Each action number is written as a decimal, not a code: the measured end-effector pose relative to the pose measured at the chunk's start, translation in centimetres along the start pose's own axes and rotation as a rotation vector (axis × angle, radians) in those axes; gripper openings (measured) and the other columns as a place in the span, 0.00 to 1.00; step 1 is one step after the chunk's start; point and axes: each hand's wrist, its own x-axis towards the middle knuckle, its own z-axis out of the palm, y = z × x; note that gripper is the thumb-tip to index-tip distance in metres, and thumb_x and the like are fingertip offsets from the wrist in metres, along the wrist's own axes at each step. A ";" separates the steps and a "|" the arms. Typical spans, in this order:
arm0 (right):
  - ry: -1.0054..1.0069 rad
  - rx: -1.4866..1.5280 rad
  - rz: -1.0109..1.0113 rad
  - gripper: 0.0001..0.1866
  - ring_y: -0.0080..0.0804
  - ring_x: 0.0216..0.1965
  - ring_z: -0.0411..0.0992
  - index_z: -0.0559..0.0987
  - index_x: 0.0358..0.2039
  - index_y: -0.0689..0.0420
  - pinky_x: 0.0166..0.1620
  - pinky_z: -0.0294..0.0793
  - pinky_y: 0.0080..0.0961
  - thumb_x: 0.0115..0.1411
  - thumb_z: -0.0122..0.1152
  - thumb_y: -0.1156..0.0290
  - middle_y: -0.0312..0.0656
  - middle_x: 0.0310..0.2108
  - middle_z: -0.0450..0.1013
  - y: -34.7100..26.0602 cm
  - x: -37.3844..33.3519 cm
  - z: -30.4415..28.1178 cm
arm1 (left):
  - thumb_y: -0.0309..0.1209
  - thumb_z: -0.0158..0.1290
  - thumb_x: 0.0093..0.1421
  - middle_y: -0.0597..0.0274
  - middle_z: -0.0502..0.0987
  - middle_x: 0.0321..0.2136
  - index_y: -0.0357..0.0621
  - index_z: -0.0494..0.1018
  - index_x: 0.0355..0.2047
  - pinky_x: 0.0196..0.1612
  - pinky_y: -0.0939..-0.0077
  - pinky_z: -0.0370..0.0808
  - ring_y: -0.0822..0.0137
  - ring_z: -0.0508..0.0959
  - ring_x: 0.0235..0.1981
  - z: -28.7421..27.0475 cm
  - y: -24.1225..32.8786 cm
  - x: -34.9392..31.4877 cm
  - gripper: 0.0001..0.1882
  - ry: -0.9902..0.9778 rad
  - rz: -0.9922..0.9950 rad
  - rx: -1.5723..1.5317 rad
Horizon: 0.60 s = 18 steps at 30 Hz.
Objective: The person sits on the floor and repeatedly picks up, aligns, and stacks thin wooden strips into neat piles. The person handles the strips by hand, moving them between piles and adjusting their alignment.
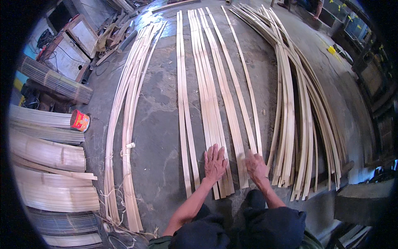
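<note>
Long, pale bamboo strips lie lengthwise on the floor in front of me. My left hand (215, 164) rests flat, fingers slightly spread, on a middle group of strips (209, 108) lying side by side. To its right, my right hand (256, 168) is curled over the near ends of two separate strips (243, 106), its fingers a little blurred. Between my hands runs another narrow group of strips (227, 99). A pair of strips (182, 99) lies apart, left of my left hand.
Tied bundles of strips (130, 174) lie on the left. A large loose pile of strips (286, 137) spreads along the right. Stacked slatted bamboo pieces (58, 191) and a red tub (80, 120) stand at the far left. Another person's hand (317, 15) shows at the far right.
</note>
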 end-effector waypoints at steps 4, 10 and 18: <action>0.147 -0.117 -0.015 0.27 0.52 0.43 0.69 0.69 0.57 0.58 0.45 0.71 0.43 0.58 0.60 0.65 0.51 0.40 0.68 5.0 -0.2 1.9 | 0.47 0.46 0.64 0.49 0.48 0.69 0.44 0.54 0.67 0.69 0.44 0.40 0.49 0.45 0.71 0.1 0.5 0.5 0.35 0.019 0.018 0.023; 0.116 -0.022 0.031 0.28 0.51 0.45 0.68 0.69 0.56 0.59 0.48 0.70 0.43 0.55 0.63 0.68 0.51 0.42 0.68 5.2 -0.2 2.3 | 0.47 0.47 0.63 0.49 0.49 0.69 0.43 0.54 0.67 0.69 0.43 0.39 0.48 0.46 0.70 0.3 1.1 0.7 0.37 -0.021 0.042 -0.021; 0.143 -0.077 -0.027 0.24 0.52 0.44 0.67 0.71 0.50 0.56 0.49 0.68 0.45 0.51 0.63 0.70 0.51 0.43 0.68 4.0 -0.3 1.6 | 0.47 0.47 0.63 0.48 0.50 0.68 0.41 0.55 0.66 0.69 0.43 0.40 0.47 0.48 0.70 0.4 1.4 0.8 0.36 0.015 0.076 0.007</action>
